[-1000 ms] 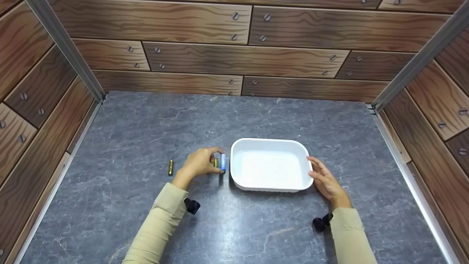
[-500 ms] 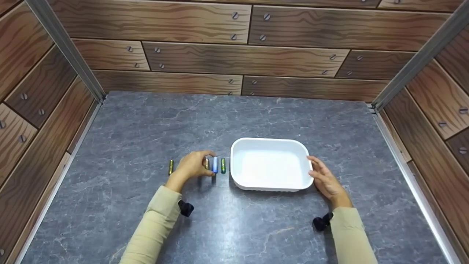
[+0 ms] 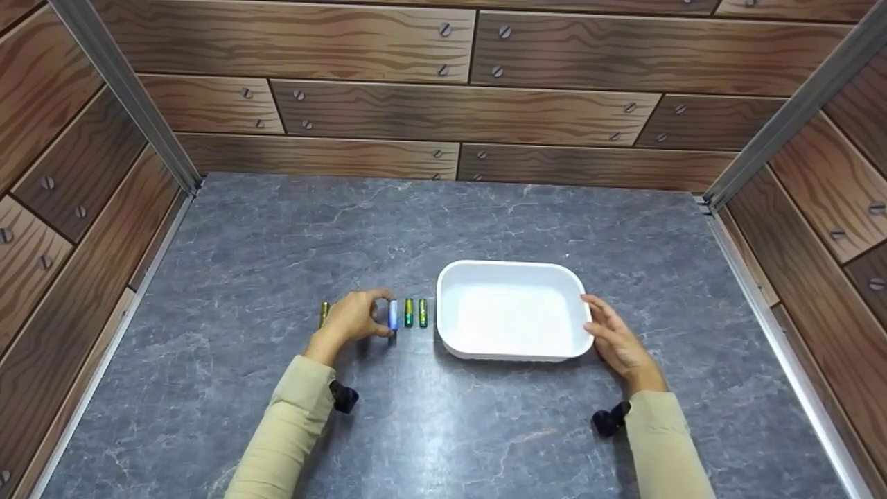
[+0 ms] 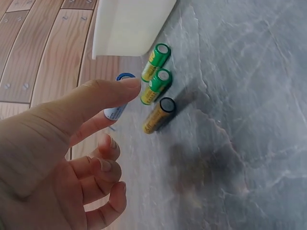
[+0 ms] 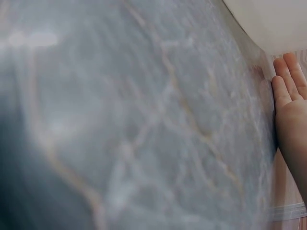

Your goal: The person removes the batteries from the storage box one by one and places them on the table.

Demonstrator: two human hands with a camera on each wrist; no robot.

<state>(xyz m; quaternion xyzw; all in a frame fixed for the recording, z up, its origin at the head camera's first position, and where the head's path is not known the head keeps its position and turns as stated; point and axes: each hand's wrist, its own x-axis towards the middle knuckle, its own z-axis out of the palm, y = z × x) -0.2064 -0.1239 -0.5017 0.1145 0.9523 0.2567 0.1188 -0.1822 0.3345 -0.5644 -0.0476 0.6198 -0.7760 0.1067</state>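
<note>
My left hand (image 3: 352,315) pinches a blue-and-white battery (image 3: 393,315) between thumb and index finger, the other fingers loosely curled. In the left wrist view the battery (image 4: 115,111) is partly covered by the thumb. Just beyond lie two green-and-yellow batteries (image 3: 416,312) (image 4: 157,86), side by side by the white bin (image 3: 513,353). A gold battery with a black end (image 4: 157,116) lies beside them, hidden from the head view. Another gold battery (image 3: 323,312) shows left of the hand. Straight fingers of my right hand (image 3: 620,350) touch the bin's right wall.
The bin stands on the grey marbled tabletop (image 3: 485,430), its inside bare. Wood-patterned panels (image 3: 374,104) rise behind and on both sides. Grey metal posts (image 3: 132,104) mark the back corners. Each wrist wears a black camera (image 3: 610,420).
My left hand has moved left with the blue-and-white battery, away from the bin, uncovering the two green-and-yellow batteries. The right hand and the bin have stayed put.
</note>
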